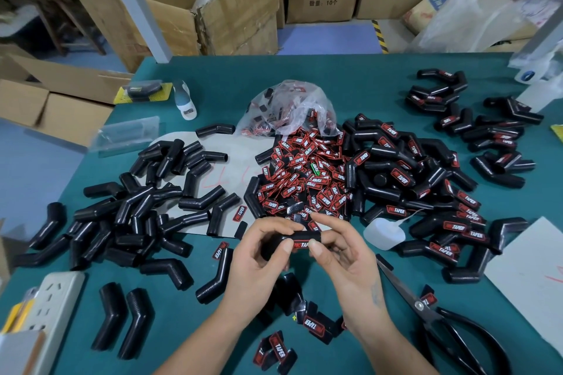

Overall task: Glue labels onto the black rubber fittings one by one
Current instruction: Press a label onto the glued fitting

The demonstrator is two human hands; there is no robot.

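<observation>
Above the green worktop [189,70], the left hand [259,256] and right hand [341,253] pinch one black rubber fitting [304,237], both thumbs pressing its red label [300,244]. Best to hold firm, even pressure along the edges until the glue grabs.

Two bare forearms, no sleeves; left hand [259,256], right hand [344,256]; short unpainted nails.

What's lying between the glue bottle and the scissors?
In the head view, only bare green table between the glue bottle and the scissors.
</observation>
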